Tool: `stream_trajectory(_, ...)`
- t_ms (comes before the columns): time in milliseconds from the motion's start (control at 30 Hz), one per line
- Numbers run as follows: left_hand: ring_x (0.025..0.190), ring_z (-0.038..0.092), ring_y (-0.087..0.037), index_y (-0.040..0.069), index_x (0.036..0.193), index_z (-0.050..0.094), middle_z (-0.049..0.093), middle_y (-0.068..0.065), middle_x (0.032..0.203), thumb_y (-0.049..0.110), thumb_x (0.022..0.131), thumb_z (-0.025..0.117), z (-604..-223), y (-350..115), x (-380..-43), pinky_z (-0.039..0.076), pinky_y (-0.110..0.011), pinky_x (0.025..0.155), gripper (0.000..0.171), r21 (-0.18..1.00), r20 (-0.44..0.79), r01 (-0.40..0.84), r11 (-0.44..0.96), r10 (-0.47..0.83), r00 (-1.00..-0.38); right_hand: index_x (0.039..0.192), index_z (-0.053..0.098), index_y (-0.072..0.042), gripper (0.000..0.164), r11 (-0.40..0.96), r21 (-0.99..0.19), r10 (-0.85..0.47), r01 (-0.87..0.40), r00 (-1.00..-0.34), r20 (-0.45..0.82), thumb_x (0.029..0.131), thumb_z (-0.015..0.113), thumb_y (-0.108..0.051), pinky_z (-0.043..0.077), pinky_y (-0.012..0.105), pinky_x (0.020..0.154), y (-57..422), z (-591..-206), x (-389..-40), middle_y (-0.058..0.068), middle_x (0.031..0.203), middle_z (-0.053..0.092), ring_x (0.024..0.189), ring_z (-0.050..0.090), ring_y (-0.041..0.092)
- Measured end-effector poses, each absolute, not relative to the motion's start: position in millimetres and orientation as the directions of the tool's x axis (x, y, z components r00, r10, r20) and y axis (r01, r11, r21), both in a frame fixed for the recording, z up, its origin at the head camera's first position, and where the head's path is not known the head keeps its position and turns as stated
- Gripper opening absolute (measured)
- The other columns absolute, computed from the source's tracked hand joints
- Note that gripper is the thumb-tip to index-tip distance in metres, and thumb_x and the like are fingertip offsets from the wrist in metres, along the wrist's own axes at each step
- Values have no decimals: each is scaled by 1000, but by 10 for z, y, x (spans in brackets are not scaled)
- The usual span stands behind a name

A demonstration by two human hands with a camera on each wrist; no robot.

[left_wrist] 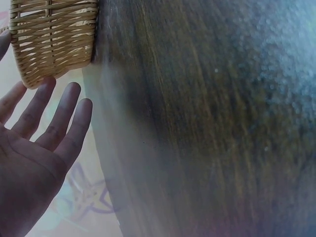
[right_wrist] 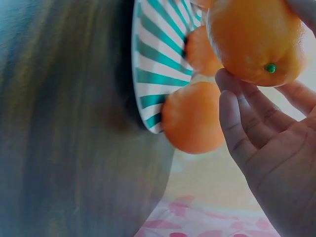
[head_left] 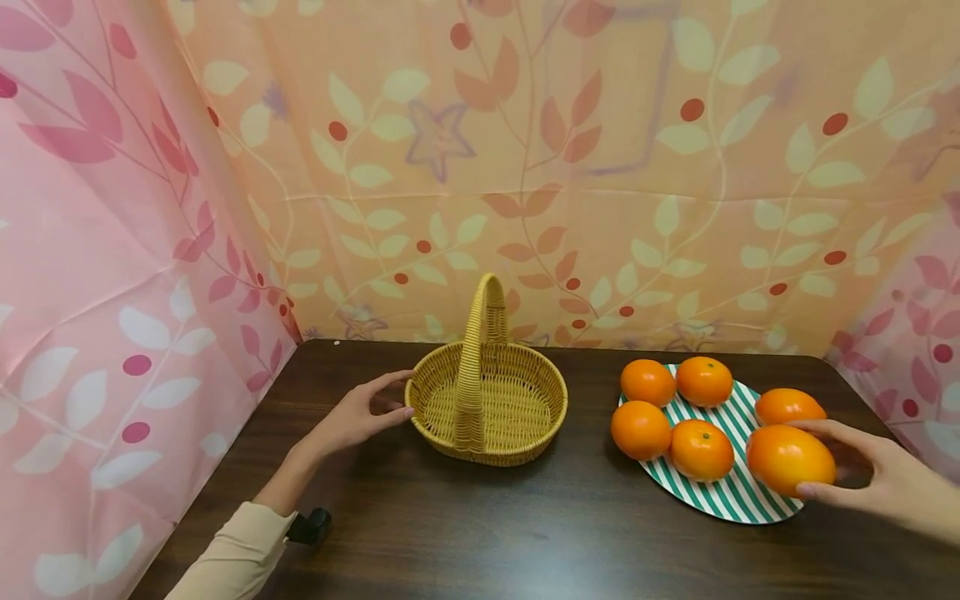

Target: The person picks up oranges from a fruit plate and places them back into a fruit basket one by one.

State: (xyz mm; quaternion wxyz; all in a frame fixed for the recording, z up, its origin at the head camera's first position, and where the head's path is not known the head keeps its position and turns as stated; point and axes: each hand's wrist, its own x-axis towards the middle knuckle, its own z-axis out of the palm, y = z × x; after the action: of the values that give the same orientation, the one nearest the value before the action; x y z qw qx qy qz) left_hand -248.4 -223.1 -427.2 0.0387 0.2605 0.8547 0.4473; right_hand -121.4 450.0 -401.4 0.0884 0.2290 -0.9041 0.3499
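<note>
My right hand grips a large orange between thumb and fingers, over the right side of a green-and-white striped plate. In the right wrist view this orange shows a small green stem spot, with fingertips along its underside. Several other oranges sit on the plate, one just behind the held one. On the left, my left hand has its fingertips and thumb at the left rim of a yellow woven basket. The left wrist view shows those fingers spread and nearly straight.
The basket's tall arched handle rises over its middle, and nothing lies inside it. Both stand on a dark wooden table. Behind the table hangs a floral curtain, with a pink one along the left.
</note>
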Motion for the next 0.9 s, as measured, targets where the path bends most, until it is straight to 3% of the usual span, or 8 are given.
stream_trajectory(367, 107, 67, -35, 3, 150, 47, 49, -20, 148, 19, 95, 75, -4236, -2225, -2464, 58, -42, 79, 64, 784, 173, 411, 466, 471, -865, 138, 55, 0, 71, 616, -605, -379, -505, -863, 335, 74, 82, 15, 55, 18, 71, 4346, -3821, -1354, -15, 121, 61, 90, 67, 8)
stream_trajectory(667, 108, 67, -36, 3, 150, 47, 50, -19, 148, 18, 95, 76, -4255, -2242, -2459, 58, -46, 82, 64, 778, 159, 396, 488, 456, -876, 138, 58, -9, 66, 640, -630, -343, -439, -898, 276, 79, 83, 7, 58, 26, 71, 4114, -3643, -1483, -2, 116, 66, 93, 68, 14)
stream_trajectory(900, 107, 66, -42, -4, 146, 49, 50, -26, 145, 11, 94, 75, -4077, -2150, -2363, 57, -50, 84, 60, 781, 168, 402, 478, 459, -872, 141, 55, -7, 67, 616, -632, -383, -471, -880, 282, 80, 82, 6, 56, 22, 75, 4005, -3574, -1579, 1, 116, 66, 95, 66, 14)
